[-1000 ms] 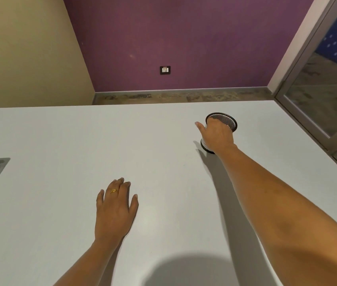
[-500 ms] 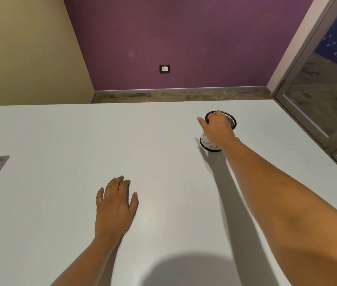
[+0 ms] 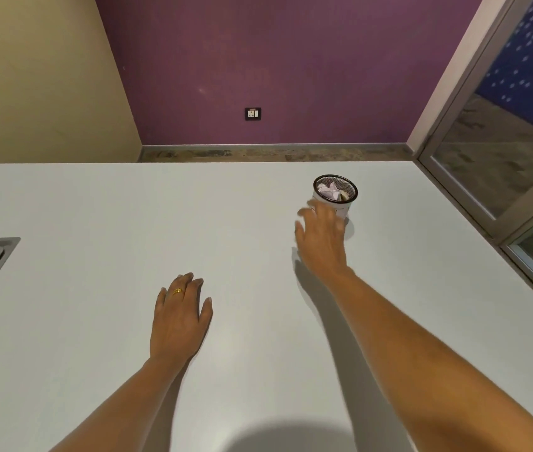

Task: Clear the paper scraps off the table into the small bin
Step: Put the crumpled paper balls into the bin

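White table (image 3: 95, 207) bears only mesh bin (image 3: 335, 194), both hands (image 3: 178, 318).

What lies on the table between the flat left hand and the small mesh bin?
Nothing: bare white tabletop separates the left hand from the small black mesh bin, shown in the head view.

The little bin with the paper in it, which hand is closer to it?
Right. The right hand is open just in front of the small bin; the left hand lies flat on the table, far nearer the person.
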`<control>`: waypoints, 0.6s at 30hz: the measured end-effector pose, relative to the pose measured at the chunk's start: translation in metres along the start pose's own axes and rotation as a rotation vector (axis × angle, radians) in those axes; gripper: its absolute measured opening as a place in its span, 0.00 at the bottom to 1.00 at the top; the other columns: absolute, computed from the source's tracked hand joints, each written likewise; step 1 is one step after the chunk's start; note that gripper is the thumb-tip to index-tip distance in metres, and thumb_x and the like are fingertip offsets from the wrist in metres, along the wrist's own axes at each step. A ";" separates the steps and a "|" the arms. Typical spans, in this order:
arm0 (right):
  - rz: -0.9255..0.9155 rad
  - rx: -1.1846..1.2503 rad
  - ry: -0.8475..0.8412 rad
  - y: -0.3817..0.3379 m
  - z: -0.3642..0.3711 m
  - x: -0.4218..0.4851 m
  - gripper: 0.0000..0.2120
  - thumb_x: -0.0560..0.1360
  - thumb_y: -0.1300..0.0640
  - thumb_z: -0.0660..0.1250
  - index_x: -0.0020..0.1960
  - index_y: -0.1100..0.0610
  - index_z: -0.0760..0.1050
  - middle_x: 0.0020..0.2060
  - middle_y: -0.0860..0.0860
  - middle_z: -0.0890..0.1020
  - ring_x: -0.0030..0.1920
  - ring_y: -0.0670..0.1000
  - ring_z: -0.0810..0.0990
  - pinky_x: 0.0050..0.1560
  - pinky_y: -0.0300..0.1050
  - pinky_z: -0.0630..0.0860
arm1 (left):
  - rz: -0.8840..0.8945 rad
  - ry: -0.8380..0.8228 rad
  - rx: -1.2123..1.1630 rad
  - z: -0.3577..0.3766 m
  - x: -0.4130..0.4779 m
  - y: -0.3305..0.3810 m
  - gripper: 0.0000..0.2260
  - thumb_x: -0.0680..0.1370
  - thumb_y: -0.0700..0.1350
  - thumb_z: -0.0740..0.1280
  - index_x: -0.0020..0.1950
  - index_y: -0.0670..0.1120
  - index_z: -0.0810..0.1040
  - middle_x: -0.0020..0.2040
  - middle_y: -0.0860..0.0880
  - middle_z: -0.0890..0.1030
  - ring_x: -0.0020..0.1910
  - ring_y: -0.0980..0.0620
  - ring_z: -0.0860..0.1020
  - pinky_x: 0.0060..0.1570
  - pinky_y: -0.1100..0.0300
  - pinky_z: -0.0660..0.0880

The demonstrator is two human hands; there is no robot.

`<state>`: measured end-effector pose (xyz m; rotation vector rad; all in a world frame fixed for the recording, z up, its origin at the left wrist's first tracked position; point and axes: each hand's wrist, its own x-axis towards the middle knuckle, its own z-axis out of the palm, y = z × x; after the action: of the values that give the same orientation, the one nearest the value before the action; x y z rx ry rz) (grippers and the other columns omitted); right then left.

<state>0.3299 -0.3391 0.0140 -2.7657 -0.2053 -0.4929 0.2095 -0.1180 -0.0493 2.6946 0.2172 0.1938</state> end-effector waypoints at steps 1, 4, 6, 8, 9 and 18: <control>0.025 0.046 -0.044 -0.006 0.005 -0.017 0.14 0.79 0.56 0.56 0.63 0.57 0.71 0.69 0.53 0.67 0.71 0.53 0.61 0.66 0.52 0.58 | 0.005 -0.006 -0.005 -0.002 -0.005 -0.001 0.18 0.78 0.46 0.61 0.67 0.42 0.70 0.70 0.44 0.70 0.72 0.47 0.64 0.74 0.48 0.56; 0.234 0.265 -0.163 -0.031 0.015 -0.066 0.14 0.78 0.57 0.59 0.62 0.58 0.71 0.70 0.53 0.63 0.72 0.53 0.58 0.67 0.51 0.63 | 0.002 -0.028 -0.036 -0.009 -0.021 -0.005 0.19 0.78 0.46 0.61 0.68 0.42 0.69 0.72 0.43 0.68 0.73 0.46 0.63 0.74 0.50 0.57; 0.305 0.293 -0.289 -0.049 0.019 -0.095 0.15 0.78 0.55 0.60 0.64 0.57 0.70 0.72 0.54 0.61 0.74 0.53 0.56 0.69 0.51 0.62 | -0.002 -0.050 -0.041 -0.015 -0.033 -0.010 0.19 0.78 0.47 0.61 0.68 0.42 0.69 0.72 0.43 0.67 0.74 0.46 0.62 0.74 0.50 0.57; 0.264 0.212 -0.430 -0.063 0.021 -0.120 0.19 0.78 0.52 0.59 0.68 0.55 0.66 0.75 0.54 0.57 0.75 0.54 0.52 0.72 0.52 0.57 | -0.010 -0.079 -0.019 -0.022 -0.046 -0.016 0.20 0.79 0.48 0.60 0.69 0.43 0.68 0.73 0.44 0.66 0.74 0.47 0.61 0.74 0.50 0.57; 0.235 0.174 -0.483 -0.069 0.021 -0.130 0.21 0.78 0.51 0.58 0.70 0.53 0.63 0.75 0.53 0.55 0.76 0.54 0.50 0.74 0.54 0.54 | -0.016 -0.086 -0.005 -0.027 -0.053 -0.021 0.20 0.78 0.48 0.60 0.69 0.43 0.68 0.73 0.45 0.66 0.74 0.48 0.61 0.74 0.50 0.56; 0.077 -0.020 -0.723 -0.091 0.003 -0.191 0.25 0.80 0.43 0.51 0.75 0.43 0.50 0.77 0.51 0.47 0.77 0.57 0.44 0.72 0.66 0.50 | -0.171 -0.009 0.148 -0.081 -0.122 -0.086 0.20 0.78 0.49 0.60 0.68 0.45 0.67 0.72 0.47 0.67 0.74 0.51 0.60 0.74 0.48 0.54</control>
<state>0.1355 -0.2682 -0.0310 -2.8323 -0.2513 0.5448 0.0660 -0.0298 -0.0254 2.8037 0.4743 0.1180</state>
